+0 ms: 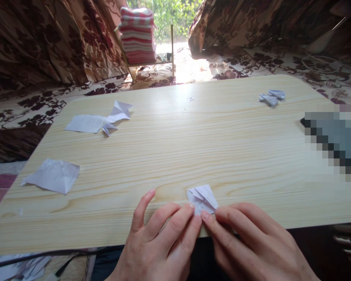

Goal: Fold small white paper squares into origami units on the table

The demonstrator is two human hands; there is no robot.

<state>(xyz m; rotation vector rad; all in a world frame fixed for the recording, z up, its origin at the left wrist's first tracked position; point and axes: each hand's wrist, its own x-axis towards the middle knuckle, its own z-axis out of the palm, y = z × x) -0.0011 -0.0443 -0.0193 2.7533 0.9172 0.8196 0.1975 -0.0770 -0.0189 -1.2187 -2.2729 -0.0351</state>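
A small piece of folded white paper (203, 197) lies at the table's near edge, with layered creased flaps on its upper side. Both hands have hold of its lower part. The fingertips of my left hand (166, 234) pinch the near-left side, its little finger raised away from the others. My right hand (248, 238) grips the lower right side, thumb and index finger on the paper. The lowest corner of the paper is hidden by the fingertips, which almost meet there.
On the light wooden table (175, 156), a creased paper square (54, 175) lies left, more paper pieces (87, 123) behind it. Small folded papers (271, 98) sit back right, near a blurred-out dark device (336, 140). Folded striped towels (137, 37) are stacked beyond the far edge.
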